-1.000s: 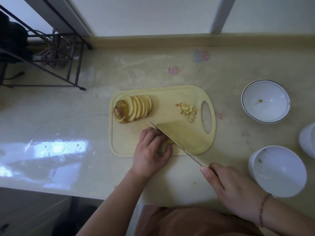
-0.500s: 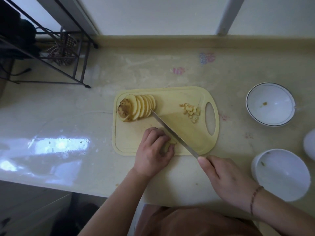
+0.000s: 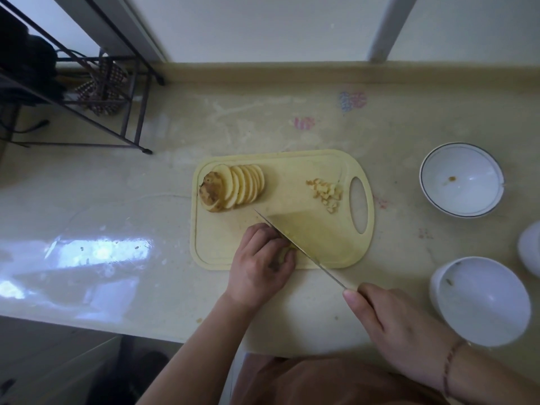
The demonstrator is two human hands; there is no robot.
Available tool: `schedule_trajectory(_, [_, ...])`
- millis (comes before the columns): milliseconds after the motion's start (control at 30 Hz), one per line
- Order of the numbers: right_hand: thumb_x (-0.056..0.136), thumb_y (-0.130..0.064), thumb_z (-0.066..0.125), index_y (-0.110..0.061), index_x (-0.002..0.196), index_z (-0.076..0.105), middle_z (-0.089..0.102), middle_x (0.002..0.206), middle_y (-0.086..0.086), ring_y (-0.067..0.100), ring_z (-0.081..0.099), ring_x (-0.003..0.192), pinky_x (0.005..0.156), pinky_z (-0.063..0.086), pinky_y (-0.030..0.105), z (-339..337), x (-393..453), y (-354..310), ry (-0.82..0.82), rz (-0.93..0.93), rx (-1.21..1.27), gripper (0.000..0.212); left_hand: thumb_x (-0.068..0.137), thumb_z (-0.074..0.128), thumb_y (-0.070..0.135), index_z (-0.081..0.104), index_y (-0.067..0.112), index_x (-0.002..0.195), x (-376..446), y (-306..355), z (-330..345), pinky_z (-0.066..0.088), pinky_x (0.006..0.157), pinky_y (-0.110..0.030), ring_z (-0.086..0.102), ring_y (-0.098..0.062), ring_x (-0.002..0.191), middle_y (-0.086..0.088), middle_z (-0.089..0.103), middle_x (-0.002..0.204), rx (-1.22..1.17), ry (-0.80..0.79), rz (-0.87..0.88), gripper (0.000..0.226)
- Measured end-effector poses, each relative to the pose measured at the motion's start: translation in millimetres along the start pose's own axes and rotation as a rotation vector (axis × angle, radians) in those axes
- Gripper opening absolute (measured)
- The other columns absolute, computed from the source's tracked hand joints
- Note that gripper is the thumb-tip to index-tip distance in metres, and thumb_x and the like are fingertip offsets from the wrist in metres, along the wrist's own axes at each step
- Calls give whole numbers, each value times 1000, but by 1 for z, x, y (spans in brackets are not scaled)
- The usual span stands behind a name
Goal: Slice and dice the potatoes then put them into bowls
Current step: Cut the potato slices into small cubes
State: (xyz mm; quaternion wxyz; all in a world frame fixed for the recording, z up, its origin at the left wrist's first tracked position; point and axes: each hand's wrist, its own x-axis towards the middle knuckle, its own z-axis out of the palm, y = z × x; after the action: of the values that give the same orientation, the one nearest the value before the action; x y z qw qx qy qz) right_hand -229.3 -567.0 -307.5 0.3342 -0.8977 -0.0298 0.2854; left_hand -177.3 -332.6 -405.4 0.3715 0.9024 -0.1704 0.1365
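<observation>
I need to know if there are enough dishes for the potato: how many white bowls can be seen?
3: rimmed bowl far right of the cutting board, plain bowl nearer the person, and a third bowl cut off at the right edge.

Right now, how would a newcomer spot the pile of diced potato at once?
Find the pale yellow cutting board mid-counter. At its right end, just left of the oval handle hole, lies the diced potato. Unlike the fanned round slices at the board's left, it is a loose heap of small cubes.

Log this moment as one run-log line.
step: dicing | left hand holds potato piece on cutting board | right hand grips knife | bowls: no dice yet
</observation>
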Motion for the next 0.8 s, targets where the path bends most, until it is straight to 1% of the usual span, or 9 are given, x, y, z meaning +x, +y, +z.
schedule_trajectory(100, [86,-66,14,-23,65,42,50,56,-3,11,50,56,56,34,28,4,13,-8,-28,1,-3,56,77,83,2,76,-2,89,2,1,-1,53,89,-31,65,-30,98,-12,69,95,-18,-6,-3,15])
schedule_trajectory(200, [85,-67,11,-22,66,45,53,59,-2,11,51,57,53,32,25,8,33,-16,-13,-33,9,60,77,83,2,76,-1,89,3,1,-2,53,90,-33,65,-31,98,-11,69,96,-23,-24,3,14])
schedule_trajectory(333, [90,-67,8,-25,65,46,52,56,-2,10,51,55,51,34,23,6,36,-10,23,-50,4,62,77,85,3,76,0,86,2,-1,-3,53,89,-32,63,-30,96,-11,68,92,-17,-26,4,13])
schedule_trajectory(400, [88,-70,8,-24,63,45,52,55,-1,11,51,55,52,36,27,3,32,-5,48,-54,4,64,76,85,3,74,-1,84,2,-1,-2,52,88,-31,61,-29,95,-12,66,91,-6,-23,5,14])
schedule_trajectory(433, [88,-70,10,-23,62,45,52,54,-1,11,51,55,55,39,32,2,30,-3,53,-50,6,65,76,85,3,74,-2,84,2,-1,-2,52,87,-31,60,-29,95,-13,66,90,-3,-19,3,14])
schedule_trajectory(500, [91,-66,13,-21,63,47,54,54,0,11,53,55,58,41,37,2,27,-3,45,-37,11,63,77,85,3,74,-2,84,1,-1,-1,52,87,-31,60,-29,95,-13,65,90,1,-13,4,14])
schedule_trajectory(567, [90,-65,15,-19,64,47,55,55,1,11,53,55,59,42,37,2,24,-3,34,-30,18,62,77,84,3,74,-2,85,-2,0,-2,52,87,-32,60,-28,95,-13,66,92,12,-6,10,13])
schedule_trajectory(667, [87,-72,13,-19,62,44,52,53,1,11,52,54,59,42,38,1,17,-1,36,-26,4,67,80,82,2,75,-2,85,-7,2,-3,53,86,-33,62,-29,95,-13,67,93,19,16,-3,10])
schedule_trajectory(800, [85,-76,14,-21,61,41,53,55,-1,13,51,54,56,40,36,2,7,1,27,-25,7,66,84,79,0,75,-2,86,-9,1,0,54,83,-38,65,-30,93,-13,69,93,16,38,-34,4])
